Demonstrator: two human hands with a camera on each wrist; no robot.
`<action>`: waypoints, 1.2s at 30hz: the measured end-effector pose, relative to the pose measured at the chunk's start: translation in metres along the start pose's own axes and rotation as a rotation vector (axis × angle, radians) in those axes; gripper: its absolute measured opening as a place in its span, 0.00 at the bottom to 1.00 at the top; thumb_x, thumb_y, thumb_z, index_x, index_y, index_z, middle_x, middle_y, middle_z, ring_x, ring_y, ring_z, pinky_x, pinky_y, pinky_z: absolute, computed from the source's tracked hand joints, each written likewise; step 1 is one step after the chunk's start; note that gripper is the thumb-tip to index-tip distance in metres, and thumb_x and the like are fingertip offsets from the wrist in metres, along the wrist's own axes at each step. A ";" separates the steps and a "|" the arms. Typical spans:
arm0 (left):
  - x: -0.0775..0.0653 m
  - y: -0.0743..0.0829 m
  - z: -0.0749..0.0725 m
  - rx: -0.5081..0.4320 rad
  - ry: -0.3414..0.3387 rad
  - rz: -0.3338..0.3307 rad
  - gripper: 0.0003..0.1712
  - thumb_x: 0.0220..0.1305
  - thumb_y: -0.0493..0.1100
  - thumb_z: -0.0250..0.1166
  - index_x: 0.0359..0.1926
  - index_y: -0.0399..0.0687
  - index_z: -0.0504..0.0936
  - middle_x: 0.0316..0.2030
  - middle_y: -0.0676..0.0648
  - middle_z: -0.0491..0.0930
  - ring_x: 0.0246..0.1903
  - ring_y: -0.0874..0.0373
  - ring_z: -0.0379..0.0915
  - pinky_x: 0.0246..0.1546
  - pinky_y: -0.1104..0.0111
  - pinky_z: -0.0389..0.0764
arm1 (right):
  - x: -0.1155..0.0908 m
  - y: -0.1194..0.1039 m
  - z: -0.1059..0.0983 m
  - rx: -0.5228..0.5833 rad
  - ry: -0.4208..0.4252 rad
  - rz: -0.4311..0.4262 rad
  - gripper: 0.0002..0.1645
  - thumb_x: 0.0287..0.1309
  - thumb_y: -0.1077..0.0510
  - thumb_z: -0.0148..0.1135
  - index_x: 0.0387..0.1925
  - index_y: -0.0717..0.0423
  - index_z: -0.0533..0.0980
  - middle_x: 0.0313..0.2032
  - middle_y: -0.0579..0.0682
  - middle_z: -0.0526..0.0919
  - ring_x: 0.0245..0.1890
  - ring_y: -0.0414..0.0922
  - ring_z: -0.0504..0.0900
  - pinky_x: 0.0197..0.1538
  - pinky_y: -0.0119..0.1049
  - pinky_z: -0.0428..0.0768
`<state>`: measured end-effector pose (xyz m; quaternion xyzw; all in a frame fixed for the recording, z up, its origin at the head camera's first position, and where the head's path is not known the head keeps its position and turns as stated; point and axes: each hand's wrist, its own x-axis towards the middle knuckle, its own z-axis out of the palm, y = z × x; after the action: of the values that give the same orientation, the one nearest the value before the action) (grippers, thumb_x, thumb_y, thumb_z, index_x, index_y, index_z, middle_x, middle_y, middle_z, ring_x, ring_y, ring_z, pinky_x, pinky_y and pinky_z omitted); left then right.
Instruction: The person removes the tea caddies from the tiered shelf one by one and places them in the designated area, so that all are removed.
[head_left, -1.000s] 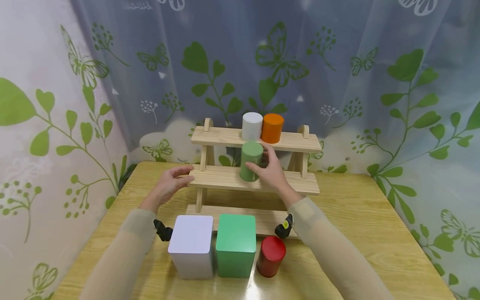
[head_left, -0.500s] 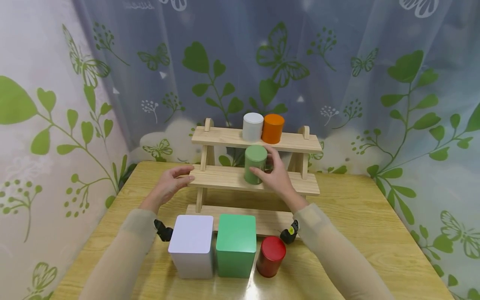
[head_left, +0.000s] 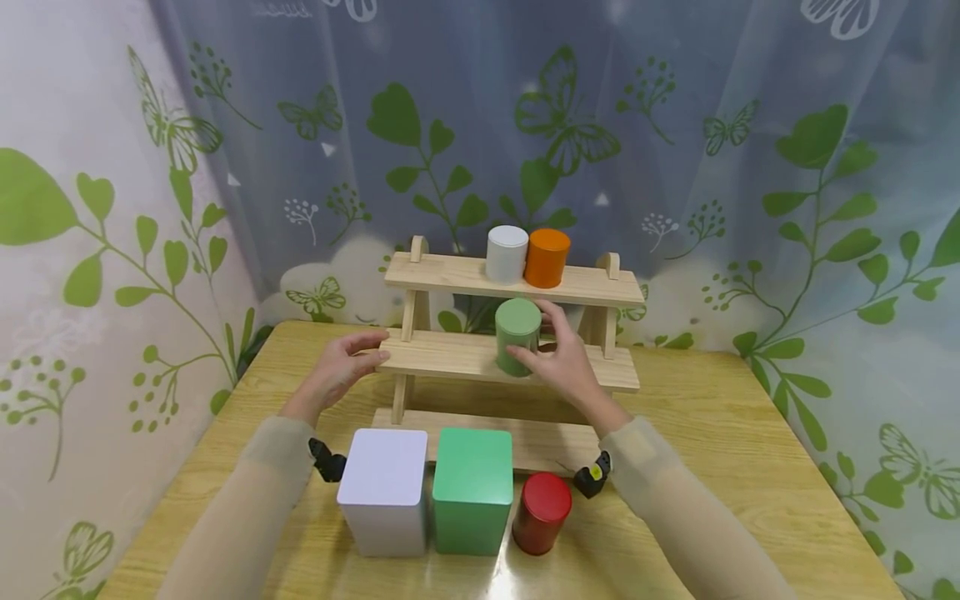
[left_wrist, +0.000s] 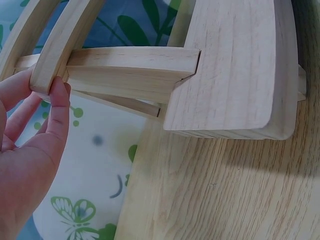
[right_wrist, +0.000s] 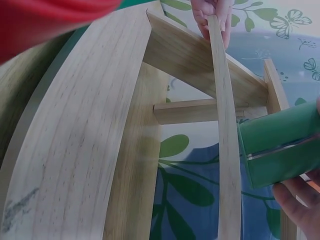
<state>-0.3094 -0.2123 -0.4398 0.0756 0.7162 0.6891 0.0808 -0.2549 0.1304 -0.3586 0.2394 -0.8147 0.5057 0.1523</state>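
Observation:
My right hand (head_left: pixel 564 357) grips a green cylindrical canister (head_left: pixel 516 337) upright at the middle tier of a three-tier wooden display stand (head_left: pixel 427 354). In the right wrist view the canister (right_wrist: pixel 282 142) has its base right at the edge of that board, with fingertips (right_wrist: pixel 290 200) on its side. My left hand (head_left: pixel 341 371) pinches the left end of the same middle board, thumb on one face and fingers on the other, as the left wrist view shows at the board's end (left_wrist: pixel 55 65). A white canister (head_left: pixel 507 254) and an orange canister (head_left: pixel 547 258) stand side by side on the top tier.
In front of the stand, a white square box (head_left: pixel 384 492), a green square box (head_left: pixel 472 492) and a red canister (head_left: pixel 542 512) stand in a row on the wooden table (head_left: pixel 720 467). A patterned curtain (head_left: pixel 465 108) hangs behind the stand.
My right hand has shifted the green canister slightly right and toward the front along the middle tier. The left hand keeps its hold on the board's end.

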 end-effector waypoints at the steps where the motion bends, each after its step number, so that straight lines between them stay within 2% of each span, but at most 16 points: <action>1: 0.000 0.000 0.000 -0.003 0.001 0.000 0.31 0.61 0.40 0.64 0.64 0.39 0.66 0.61 0.39 0.62 0.50 0.54 0.69 0.46 0.68 0.76 | 0.000 0.005 0.000 -0.012 0.002 0.001 0.42 0.49 0.62 0.70 0.64 0.58 0.60 0.48 0.61 0.72 0.47 0.55 0.73 0.45 0.55 0.75; 6: 0.000 -0.001 0.000 -0.014 0.004 0.005 0.31 0.61 0.39 0.64 0.64 0.38 0.66 0.60 0.39 0.63 0.49 0.55 0.69 0.46 0.68 0.76 | -0.006 0.005 -0.004 -0.030 0.016 -0.012 0.42 0.48 0.62 0.70 0.63 0.58 0.60 0.48 0.60 0.73 0.48 0.54 0.72 0.45 0.54 0.75; 8: 0.000 -0.001 0.000 -0.017 0.002 0.007 0.31 0.61 0.39 0.64 0.64 0.38 0.66 0.61 0.38 0.63 0.49 0.55 0.69 0.45 0.68 0.76 | -0.010 -0.004 -0.006 -0.024 0.016 -0.012 0.41 0.48 0.65 0.70 0.62 0.62 0.61 0.49 0.62 0.72 0.48 0.57 0.72 0.45 0.56 0.74; 10: 0.000 -0.001 0.001 -0.021 0.003 0.008 0.30 0.61 0.38 0.64 0.64 0.38 0.66 0.61 0.38 0.63 0.48 0.55 0.69 0.45 0.69 0.76 | -0.012 -0.003 -0.008 -0.025 0.019 -0.015 0.41 0.48 0.65 0.70 0.62 0.62 0.61 0.49 0.61 0.73 0.47 0.57 0.72 0.44 0.56 0.75; 17: 0.000 -0.001 0.001 -0.026 0.004 0.008 0.31 0.61 0.39 0.64 0.64 0.38 0.66 0.61 0.38 0.62 0.48 0.56 0.70 0.45 0.70 0.76 | -0.014 0.029 -0.011 -0.019 0.037 -0.034 0.43 0.46 0.62 0.72 0.63 0.55 0.62 0.50 0.57 0.74 0.47 0.55 0.73 0.42 0.54 0.76; 23: 0.000 0.000 0.001 -0.035 0.009 0.000 0.30 0.61 0.38 0.63 0.63 0.39 0.67 0.60 0.40 0.63 0.48 0.56 0.70 0.44 0.70 0.76 | -0.022 0.037 -0.016 -0.035 0.058 -0.073 0.42 0.45 0.58 0.73 0.62 0.49 0.63 0.49 0.51 0.74 0.47 0.51 0.73 0.40 0.50 0.77; 28: -0.001 0.001 0.002 -0.035 0.007 0.004 0.30 0.62 0.38 0.63 0.64 0.38 0.66 0.61 0.38 0.63 0.48 0.56 0.70 0.44 0.71 0.76 | -0.028 0.032 -0.021 -0.045 0.075 -0.071 0.43 0.45 0.61 0.73 0.63 0.51 0.63 0.49 0.53 0.74 0.46 0.52 0.73 0.40 0.52 0.76; 34: -0.001 0.001 0.002 -0.041 0.015 -0.014 0.30 0.62 0.38 0.63 0.64 0.39 0.66 0.61 0.40 0.63 0.50 0.55 0.68 0.45 0.70 0.76 | -0.039 0.003 -0.028 -0.059 0.089 -0.100 0.41 0.43 0.69 0.71 0.60 0.65 0.63 0.47 0.62 0.74 0.44 0.57 0.73 0.38 0.57 0.76; 36: -0.001 0.001 0.002 -0.037 0.020 -0.019 0.30 0.62 0.39 0.63 0.64 0.40 0.67 0.61 0.41 0.63 0.51 0.55 0.68 0.45 0.70 0.76 | -0.042 -0.002 -0.030 -0.063 0.089 -0.102 0.40 0.43 0.69 0.71 0.59 0.67 0.63 0.47 0.63 0.73 0.44 0.58 0.74 0.37 0.57 0.76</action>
<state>-0.3074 -0.2103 -0.4393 0.0606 0.7046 0.7023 0.0816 -0.2181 0.1663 -0.3642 0.2531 -0.8093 0.4817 0.2212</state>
